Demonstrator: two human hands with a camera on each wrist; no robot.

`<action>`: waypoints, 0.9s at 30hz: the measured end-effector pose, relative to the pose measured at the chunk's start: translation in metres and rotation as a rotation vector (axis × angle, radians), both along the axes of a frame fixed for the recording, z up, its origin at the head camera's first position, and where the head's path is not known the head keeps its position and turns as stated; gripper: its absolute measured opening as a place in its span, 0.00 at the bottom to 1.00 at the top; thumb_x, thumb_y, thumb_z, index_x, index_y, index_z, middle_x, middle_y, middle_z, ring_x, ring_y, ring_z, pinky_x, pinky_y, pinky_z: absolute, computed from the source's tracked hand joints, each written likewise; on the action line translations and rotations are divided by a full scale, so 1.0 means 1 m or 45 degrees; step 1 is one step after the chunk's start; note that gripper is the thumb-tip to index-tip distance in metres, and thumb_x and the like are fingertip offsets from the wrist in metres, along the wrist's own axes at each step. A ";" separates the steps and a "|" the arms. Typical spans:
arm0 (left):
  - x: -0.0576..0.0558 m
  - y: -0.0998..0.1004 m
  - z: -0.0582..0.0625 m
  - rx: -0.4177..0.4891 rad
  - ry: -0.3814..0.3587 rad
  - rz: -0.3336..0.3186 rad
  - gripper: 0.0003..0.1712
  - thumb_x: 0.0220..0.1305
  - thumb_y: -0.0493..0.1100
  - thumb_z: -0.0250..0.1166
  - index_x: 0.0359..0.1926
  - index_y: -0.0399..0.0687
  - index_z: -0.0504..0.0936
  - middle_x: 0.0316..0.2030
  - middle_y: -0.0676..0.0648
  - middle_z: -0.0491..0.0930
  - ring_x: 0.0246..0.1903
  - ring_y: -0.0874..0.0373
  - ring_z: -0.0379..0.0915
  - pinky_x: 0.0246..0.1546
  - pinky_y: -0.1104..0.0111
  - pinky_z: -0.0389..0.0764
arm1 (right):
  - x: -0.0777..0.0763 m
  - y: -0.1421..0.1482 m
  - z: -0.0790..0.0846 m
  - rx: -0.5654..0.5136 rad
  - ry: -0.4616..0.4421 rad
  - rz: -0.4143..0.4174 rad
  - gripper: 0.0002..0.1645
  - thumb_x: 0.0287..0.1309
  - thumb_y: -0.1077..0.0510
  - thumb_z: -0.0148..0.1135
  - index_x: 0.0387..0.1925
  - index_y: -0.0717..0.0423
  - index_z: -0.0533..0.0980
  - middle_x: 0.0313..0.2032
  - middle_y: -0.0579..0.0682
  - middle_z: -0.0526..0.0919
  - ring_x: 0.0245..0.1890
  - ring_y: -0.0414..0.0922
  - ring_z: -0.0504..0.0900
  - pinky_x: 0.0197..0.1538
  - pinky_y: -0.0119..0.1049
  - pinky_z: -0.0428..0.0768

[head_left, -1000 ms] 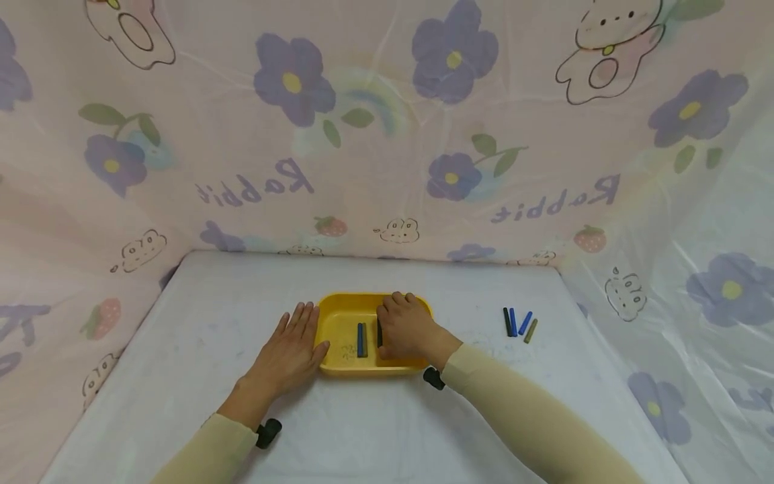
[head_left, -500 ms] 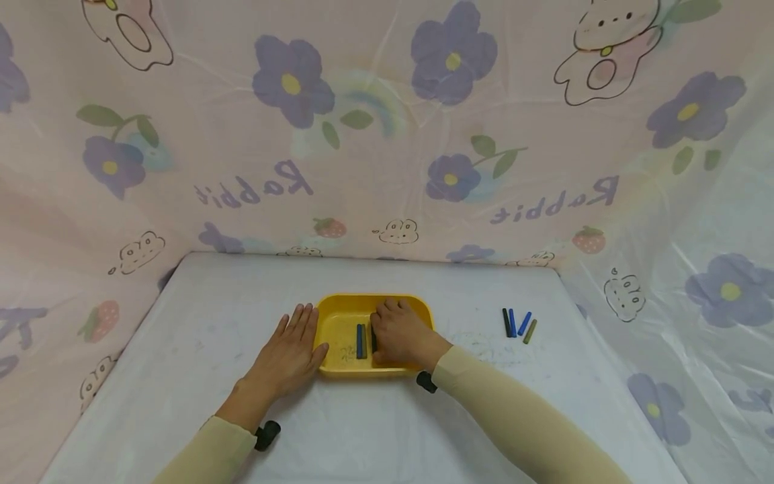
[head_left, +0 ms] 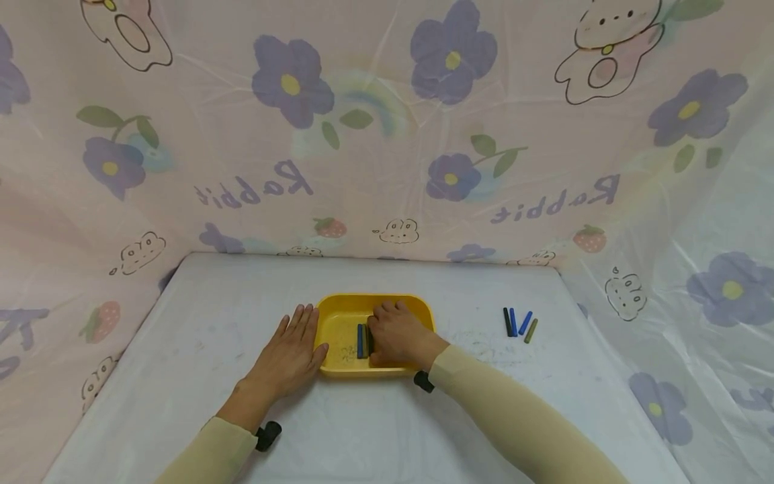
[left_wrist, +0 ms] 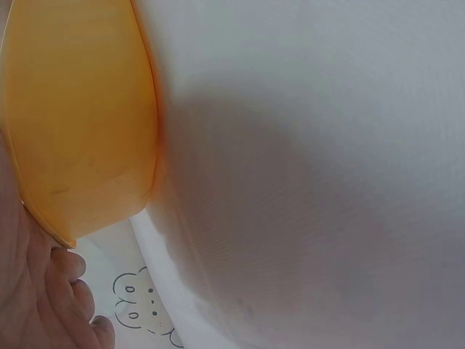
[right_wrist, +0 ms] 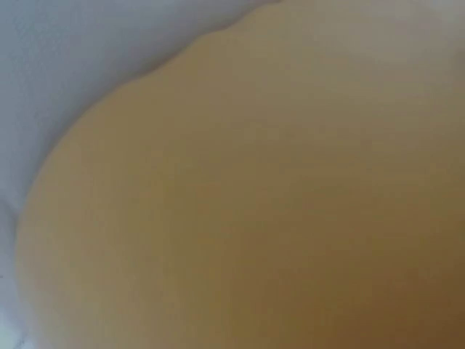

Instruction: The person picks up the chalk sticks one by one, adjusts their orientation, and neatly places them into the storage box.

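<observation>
In the head view a yellow tray (head_left: 338, 370) sits mid-table. My left hand (head_left: 289, 353) lies with straight fingers along its left end, thumb at the rim; the left wrist view shows those fingers beside the tray's wall (left_wrist: 87, 109). Reaching inside the tray, my right hand (head_left: 399, 335) holds a dark crayon (head_left: 371, 341) between thumb and fingertips, mostly hidden by the hand. Just left of it lie a blue crayon (head_left: 359, 341) and an olive crayon (head_left: 365, 341), side by side. Blurred yellow tray wall (right_wrist: 240, 189) fills most of the right wrist view.
On the right of the white-covered table (head_left: 375, 430) lie a black crayon (head_left: 507, 322), blue crayons (head_left: 525, 323) and an olive crayon (head_left: 531, 331). Dark smudges mark the cloth beside the tray. A patterned curtain (head_left: 375, 154) surrounds the table's back and sides.
My right hand has slid left inside the tray with the dark crayon, bringing it up beside the olive one. The left hand stays at the tray's left end.
</observation>
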State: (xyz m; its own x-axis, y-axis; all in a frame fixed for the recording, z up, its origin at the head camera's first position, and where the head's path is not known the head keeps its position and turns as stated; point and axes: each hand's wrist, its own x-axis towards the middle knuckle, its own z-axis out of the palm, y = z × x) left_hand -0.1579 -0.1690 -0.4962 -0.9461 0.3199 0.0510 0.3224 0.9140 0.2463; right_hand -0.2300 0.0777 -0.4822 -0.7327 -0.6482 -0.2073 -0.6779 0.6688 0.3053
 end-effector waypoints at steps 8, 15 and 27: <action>0.000 0.000 0.001 -0.003 -0.008 0.000 0.44 0.83 0.57 0.50 0.82 0.28 0.50 0.82 0.32 0.49 0.83 0.37 0.43 0.82 0.42 0.49 | 0.000 -0.002 0.000 -0.032 -0.022 -0.019 0.43 0.58 0.22 0.65 0.57 0.51 0.80 0.50 0.47 0.80 0.49 0.47 0.73 0.50 0.38 0.73; 0.000 0.000 0.001 0.000 -0.019 0.005 0.44 0.83 0.56 0.50 0.82 0.29 0.50 0.82 0.32 0.49 0.83 0.37 0.43 0.82 0.42 0.49 | -0.001 -0.002 -0.003 -0.051 -0.040 -0.028 0.42 0.56 0.22 0.66 0.55 0.50 0.81 0.48 0.47 0.80 0.47 0.46 0.72 0.48 0.37 0.71; 0.001 0.001 0.001 -0.004 -0.013 0.010 0.44 0.83 0.57 0.50 0.82 0.29 0.50 0.82 0.32 0.49 0.83 0.37 0.44 0.82 0.42 0.49 | -0.001 -0.003 -0.002 -0.052 -0.058 -0.039 0.41 0.57 0.22 0.66 0.54 0.50 0.81 0.47 0.46 0.79 0.46 0.45 0.70 0.46 0.36 0.69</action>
State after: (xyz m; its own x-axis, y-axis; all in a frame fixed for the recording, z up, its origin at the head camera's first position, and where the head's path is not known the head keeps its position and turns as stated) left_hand -0.1574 -0.1685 -0.4949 -0.9489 0.3128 0.0407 0.3129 0.9172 0.2467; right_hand -0.2305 0.0746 -0.4839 -0.7427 -0.6342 -0.2149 -0.6696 0.7006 0.2463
